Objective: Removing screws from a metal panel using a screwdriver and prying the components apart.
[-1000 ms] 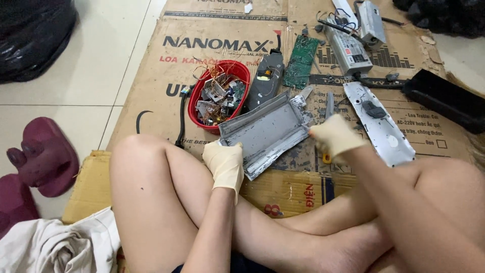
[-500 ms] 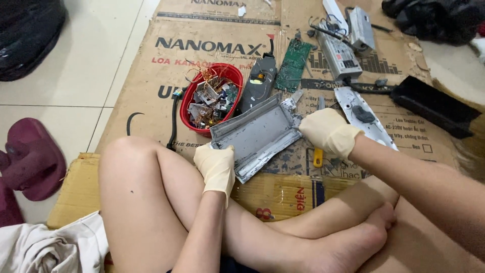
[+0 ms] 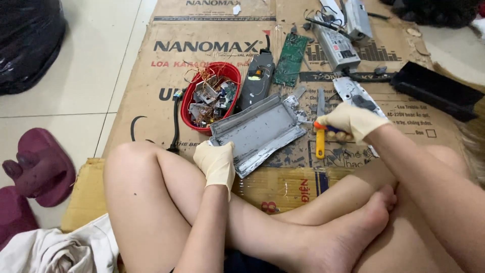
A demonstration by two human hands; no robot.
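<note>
i see the left hand (image 3: 216, 161) in a pale glove at the centre of the frame, wrist bent down over the knee, fingers clamped on the near corner of the grey metal cover (image 3: 258, 132), which lies tilted on the cardboard (image 3: 151, 91). the right hand (image 3: 348, 121), also gloved, sits right of centre with the forearm coming in from the lower right; it is clenched round a yellow-handled tool (image 3: 320, 142) whose handle points down toward the legs. its tip is hidden behind the glove, so i cannot tell what it touches. just above the cover, left of centre, a red bowl (image 3: 188, 98) holds scrap parts, with a green circuit board (image 3: 290, 59) near the top of the frame.
</note>
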